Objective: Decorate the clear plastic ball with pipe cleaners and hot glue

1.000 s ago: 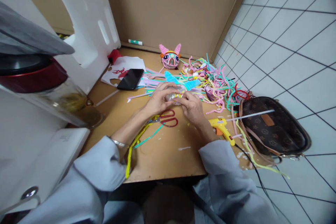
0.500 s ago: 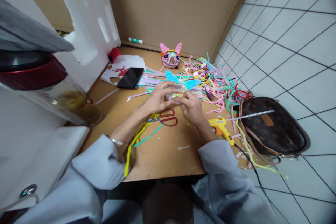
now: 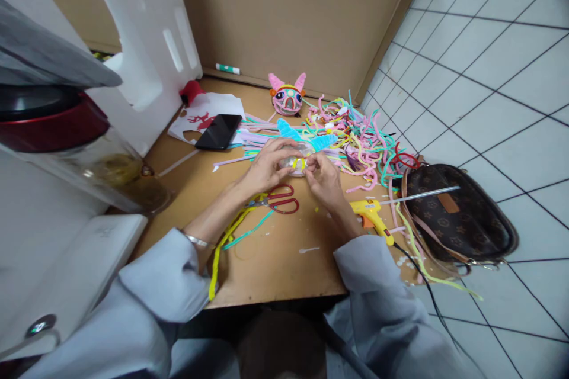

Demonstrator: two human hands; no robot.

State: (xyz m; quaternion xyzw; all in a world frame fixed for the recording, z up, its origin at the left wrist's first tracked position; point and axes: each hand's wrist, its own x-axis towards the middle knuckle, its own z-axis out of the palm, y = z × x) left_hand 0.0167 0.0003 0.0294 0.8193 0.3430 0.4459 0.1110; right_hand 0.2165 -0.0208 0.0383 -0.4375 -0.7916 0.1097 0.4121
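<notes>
Together, left hand [image 3: 267,167], right hand [image 3: 323,177], clasping clear ball [image 3: 299,161]

Both hands, left hand [image 3: 265,167] and right hand [image 3: 323,177], grip a small clear ball [image 3: 297,163] with blue pipe-cleaner ears above the table [image 3: 275,260], red scissors [image 3: 280,201] just below, yellow glue gun [image 3: 372,216] beside the right wrist.

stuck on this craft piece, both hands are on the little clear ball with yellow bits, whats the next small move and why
Probably press the yellow piece down against the clear ball with the right hand while the left hand steadies it. Both hands pinch the ball just above the table, fingertips meeting at the yellow bits. The glue gun and scissors lie untouched close by.
</notes>
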